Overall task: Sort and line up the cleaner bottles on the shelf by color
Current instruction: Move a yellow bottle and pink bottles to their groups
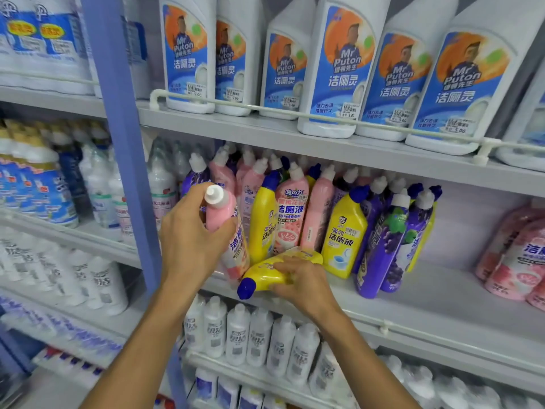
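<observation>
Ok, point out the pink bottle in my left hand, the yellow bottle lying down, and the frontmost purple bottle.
pink bottle (218, 216): head view, pink shoulder below the cap.
yellow bottle (262, 274): head view, yellow neck beside the blue cap.
purple bottle (382, 247): head view, grape label at mid-body.

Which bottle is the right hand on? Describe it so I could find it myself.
Look at the middle shelf, below the big white bottles. At its front edge the right hand grips a yellow bottle with a blue cap. It alone lies on its side; the other yellow bottles stand.
</observation>
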Demonstrator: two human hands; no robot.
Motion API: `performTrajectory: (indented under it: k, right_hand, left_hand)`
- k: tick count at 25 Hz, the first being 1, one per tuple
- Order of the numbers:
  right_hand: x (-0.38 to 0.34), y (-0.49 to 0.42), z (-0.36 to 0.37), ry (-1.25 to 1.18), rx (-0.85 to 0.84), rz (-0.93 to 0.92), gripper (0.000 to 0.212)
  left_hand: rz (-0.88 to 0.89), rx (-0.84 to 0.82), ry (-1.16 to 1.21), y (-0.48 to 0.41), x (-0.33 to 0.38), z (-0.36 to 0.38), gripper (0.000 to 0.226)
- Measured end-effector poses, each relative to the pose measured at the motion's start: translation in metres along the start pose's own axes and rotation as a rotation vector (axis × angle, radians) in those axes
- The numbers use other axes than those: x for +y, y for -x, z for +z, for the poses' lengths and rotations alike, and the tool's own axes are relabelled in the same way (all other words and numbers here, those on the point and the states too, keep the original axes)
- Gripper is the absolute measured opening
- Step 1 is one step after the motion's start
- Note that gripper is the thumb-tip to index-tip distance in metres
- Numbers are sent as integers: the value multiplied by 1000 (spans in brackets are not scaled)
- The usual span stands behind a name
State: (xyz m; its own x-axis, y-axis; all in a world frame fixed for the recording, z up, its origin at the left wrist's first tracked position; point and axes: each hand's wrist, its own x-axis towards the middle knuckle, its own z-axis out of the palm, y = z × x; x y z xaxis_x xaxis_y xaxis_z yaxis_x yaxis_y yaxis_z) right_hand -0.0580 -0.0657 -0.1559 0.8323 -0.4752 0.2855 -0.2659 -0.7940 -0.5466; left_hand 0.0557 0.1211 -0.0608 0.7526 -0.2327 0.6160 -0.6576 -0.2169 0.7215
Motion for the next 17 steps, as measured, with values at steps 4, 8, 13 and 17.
performTrajectory:
  k: [4,8,13,17]
  right_hand:
    - [0,3,25,310,43,-93,43]
    - [-5,-3,51,466,159,-116,49]
    - [-3,-16,56,363,197,-197,50]
    - [4,-19,52,324,235,-241,50]
  left_hand:
    - [-3,-30,-44,-23,2,6,50]
    - [-1,-48,-103,-45,-4,16,50]
    - [-30,-93,-147,-72,-24,32,41]
    - [-56,-114,-106,-71,-37,46,56]
